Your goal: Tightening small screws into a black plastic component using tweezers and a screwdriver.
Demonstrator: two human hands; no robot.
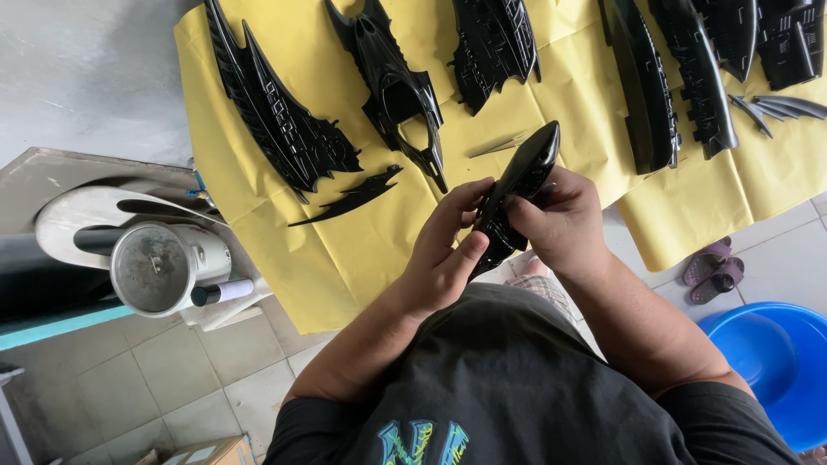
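Both my hands grip one long, glossy black plastic part (527, 165) shaped like a tapered pod, held above the near edge of a yellow sheet (345, 250). My left hand (444, 254) holds its lower end, thumb pressed along the side. My right hand (560, 220) wraps the middle from the right. The part's pointed tip sticks up past my fingers.
On the yellow sheet lie several black model pieces: a wing-shaped panel (276, 112), a cockpit frame (396, 86), a small spiked fin (349, 200), long hull pieces (655, 86). A metal cup (159, 267) stands at left, a blue basin (771, 362) and sandals (713, 271) at right.
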